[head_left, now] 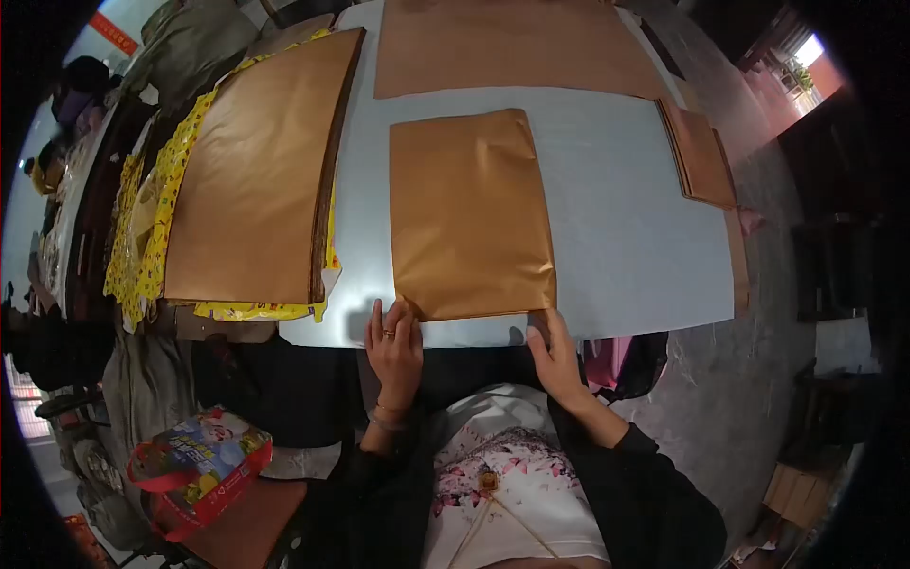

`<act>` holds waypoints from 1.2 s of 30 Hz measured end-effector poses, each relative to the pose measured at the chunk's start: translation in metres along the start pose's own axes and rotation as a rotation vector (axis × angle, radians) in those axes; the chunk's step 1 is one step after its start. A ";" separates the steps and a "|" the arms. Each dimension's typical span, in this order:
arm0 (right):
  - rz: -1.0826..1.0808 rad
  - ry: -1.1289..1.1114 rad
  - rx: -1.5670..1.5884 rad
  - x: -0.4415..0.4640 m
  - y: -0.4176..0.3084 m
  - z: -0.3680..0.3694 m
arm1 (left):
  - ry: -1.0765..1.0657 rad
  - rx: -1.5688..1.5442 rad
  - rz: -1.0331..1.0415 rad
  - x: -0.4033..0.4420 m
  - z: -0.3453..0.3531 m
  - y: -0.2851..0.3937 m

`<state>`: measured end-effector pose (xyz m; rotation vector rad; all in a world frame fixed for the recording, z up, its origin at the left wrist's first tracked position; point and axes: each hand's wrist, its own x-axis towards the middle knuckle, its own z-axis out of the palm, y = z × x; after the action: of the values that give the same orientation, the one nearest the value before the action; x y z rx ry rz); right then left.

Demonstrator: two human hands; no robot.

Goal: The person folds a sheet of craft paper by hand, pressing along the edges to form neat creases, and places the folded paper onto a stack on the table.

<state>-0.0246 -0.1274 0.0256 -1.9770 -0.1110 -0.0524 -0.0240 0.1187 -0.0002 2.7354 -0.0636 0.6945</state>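
Note:
A folded golden-brown paper sheet (469, 213) lies flat on the pale table surface in front of me, slightly creased at its upper and lower right. At its lower left corner, my left hand (394, 353) has the thumb and fingertips closed on the edge. My right hand (557, 358) touches the lower right corner, with the index finger stretched out and the thumb apart. The undersides of both hands' fingers are hidden.
Left on the table is a stack of brown sheets (261, 171) over yellow printed plastic (175, 180). A large brown sheet (521, 47) lies at the back. Smaller folded brown pieces (697, 156) sit at the right edge. A colourful bag (204, 460) stands lower left.

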 end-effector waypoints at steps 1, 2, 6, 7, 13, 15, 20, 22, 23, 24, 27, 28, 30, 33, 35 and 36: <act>0.010 0.030 -0.007 0.000 0.001 -0.004 | -0.007 -0.004 0.003 -0.001 0.001 -0.001; 0.117 0.007 0.177 0.002 0.007 -0.007 | 0.000 -0.017 0.002 -0.002 0.004 -0.003; 0.334 0.089 0.212 0.009 0.016 -0.026 | -0.022 -0.096 -0.019 0.001 0.001 -0.004; 0.338 0.087 0.213 0.013 0.019 -0.029 | -0.027 -0.094 -0.020 0.003 -0.001 -0.002; -0.067 0.167 -0.048 0.034 0.016 -0.032 | -0.033 -0.034 0.006 0.004 -0.002 0.000; -0.170 0.114 -0.218 0.037 0.007 -0.032 | -0.032 -0.030 0.014 0.003 -0.002 -0.002; -0.347 -0.135 -0.749 0.036 0.015 -0.032 | -0.035 -0.007 0.027 0.002 -0.001 -0.005; -0.265 -0.173 -0.743 0.037 0.022 -0.037 | -0.042 0.001 0.026 0.003 -0.003 -0.004; -0.256 -0.188 -0.761 0.037 0.025 -0.039 | -0.046 0.007 0.024 0.004 -0.004 -0.003; -0.248 -0.203 -0.780 0.037 0.025 -0.041 | -0.050 0.013 0.021 0.004 -0.004 -0.003; -0.256 -0.188 -0.798 0.036 0.027 -0.040 | -0.027 0.024 0.025 0.004 -0.003 -0.003; -0.258 -0.170 -0.808 0.036 0.027 -0.039 | -0.026 0.029 0.015 0.005 -0.003 -0.004; -0.250 -0.180 -0.851 0.036 0.028 -0.037 | -0.029 0.001 0.015 0.006 -0.003 -0.004; -0.272 -0.200 -0.891 0.033 0.033 -0.039 | -0.010 0.014 0.025 0.006 -0.005 -0.003; -0.269 -0.211 -0.936 0.034 0.033 -0.040 | -0.001 0.033 0.012 0.008 -0.007 -0.003; -0.288 -0.227 -0.953 0.035 0.034 -0.042 | -0.005 0.006 0.016 0.007 -0.008 -0.004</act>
<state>0.0139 -0.1776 0.0143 -2.8970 -0.6105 -0.0761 -0.0204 0.1252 0.0084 2.7452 -0.0850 0.6930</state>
